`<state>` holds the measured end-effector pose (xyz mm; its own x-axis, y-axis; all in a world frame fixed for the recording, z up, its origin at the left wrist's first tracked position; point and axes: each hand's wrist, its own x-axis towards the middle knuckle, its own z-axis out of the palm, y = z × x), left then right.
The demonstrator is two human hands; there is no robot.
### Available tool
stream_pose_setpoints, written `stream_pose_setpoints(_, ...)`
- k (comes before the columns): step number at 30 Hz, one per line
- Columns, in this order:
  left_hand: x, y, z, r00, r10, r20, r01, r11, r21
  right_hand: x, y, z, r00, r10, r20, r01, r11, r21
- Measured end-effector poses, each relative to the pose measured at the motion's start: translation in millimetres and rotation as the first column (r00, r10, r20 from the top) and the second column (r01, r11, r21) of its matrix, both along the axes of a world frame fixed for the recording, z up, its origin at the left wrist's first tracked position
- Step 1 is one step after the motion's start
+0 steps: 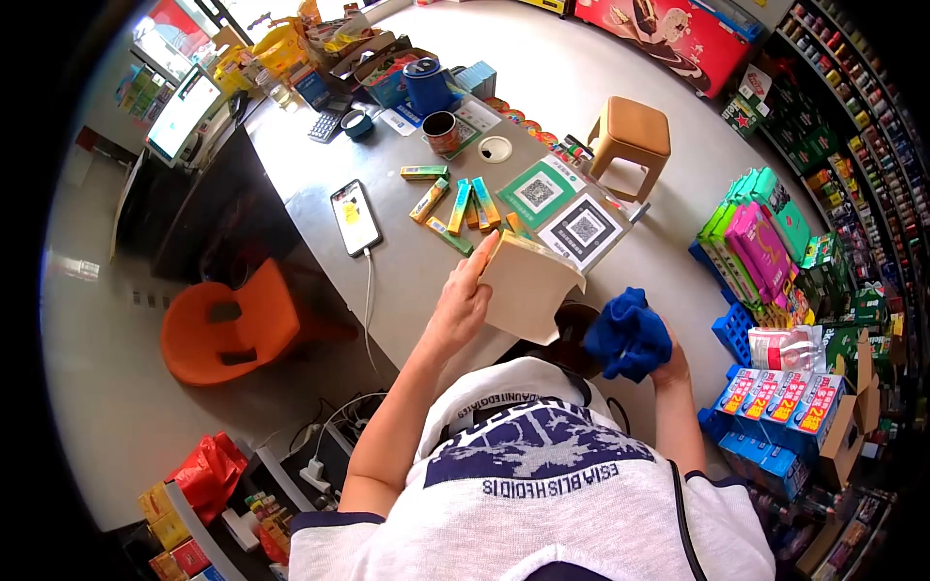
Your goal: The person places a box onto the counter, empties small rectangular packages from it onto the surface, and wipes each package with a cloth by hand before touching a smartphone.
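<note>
Blue cloth (pixel 630 335) (bunched) sits in right fingers (pixel 672 358)

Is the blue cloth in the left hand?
No, the blue cloth is bunched in the right hand, apart from the left hand.

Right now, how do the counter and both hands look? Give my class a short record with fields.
Left hand: gripping the edge of pale cardboard
Right hand: holding a crumpled blue cloth
Small boxes: several, lying loose on the counter
Phone: screen up, lit, white cable attached
Code cards: a green one beside a black-bordered one
Can: upright, open on top
Seats: orange chair at left; brown stool beyond the counter
</note>
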<state>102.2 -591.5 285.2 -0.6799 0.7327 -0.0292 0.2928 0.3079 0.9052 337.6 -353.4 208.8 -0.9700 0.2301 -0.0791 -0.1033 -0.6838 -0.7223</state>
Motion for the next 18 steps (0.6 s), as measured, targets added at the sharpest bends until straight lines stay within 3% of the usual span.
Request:
stream_pose_setpoints(3, 13, 10, 11, 0.969, -0.025, 0.244, 0.016, 0.999, 0.039, -25, -36, 33, 0.983, -0.135, 0.123, 0.138, 0.99, -0.016)
stream_pose_setpoints(4, 21, 14, 16, 0.938, -0.026, 0.345, 0.015, 0.999, 0.034, -33, -38, 27, 0.98, -0.115, 0.164, 0.097, 0.989, 0.113)
stream_pose_setpoints(5, 31, 17, 16, 0.944, -0.047, 0.327, 0.024, 0.997, 0.075, -41, -40, 20, 0.974, -0.1, 0.205, 0.049, 0.97, 0.238)
stream_pose_setpoints(6, 39, 20, 8, 0.978, -0.066, 0.199, 0.053, 0.996, 0.067, -47, -40, 7, 0.955, -0.135, 0.265, -0.023, 0.855, 0.518)
stream_pose_setpoints(9, 74, 28, 40, 0.987, -0.093, -0.134, 0.11, 0.987, 0.119, -68, -41, 3, 0.97, -0.125, 0.208, 0.025, 0.905, 0.425)
stream_pose_setpoints(10, 80, 28, 49, 0.972, -0.101, -0.212, 0.114, 0.992, 0.052, -78, -50, -1, 0.901, -0.227, 0.37, 0.122, 0.95, 0.286)
stream_pose_setpoints(12, 84, 30, 46, 0.952, -0.03, -0.305, 0.045, 0.998, 0.041, -93, -53, -16, 0.933, -0.348, 0.093, 0.241, 0.794, 0.558)
stream_pose_setpoints(14, 77, 23, 51, 0.977, 0.009, -0.215, 0.005, 0.998, 0.064, -102, -51, -15, 0.936, -0.344, 0.075, 0.177, 0.642, 0.746)
stream_pose_setpoints(15, 71, 17, 50, 0.984, 0.013, -0.178, 0.0, 0.997, 0.073, -100, -54, 21, 0.953, -0.288, 0.09, 0.057, 0.466, 0.883)
stream_pose_setpoints(16, 65, 8, 49, 0.992, 0.001, -0.128, 0.005, 0.999, 0.045, -98, -55, 30, 0.954, -0.282, 0.104, 0.012, 0.38, 0.925)
stream_pose_setpoints(17, 58, 1, 50, 0.986, -0.06, 0.159, 0.034, 0.986, 0.161, -96, -53, 27, 0.964, -0.24, 0.114, -0.015, 0.381, 0.924)
stream_pose_setpoints(18, 49, -7, 50, 0.895, -0.148, 0.421, 0.028, 0.96, 0.279, -95, -51, 24, 0.972, -0.198, 0.122, -0.039, 0.38, 0.924)
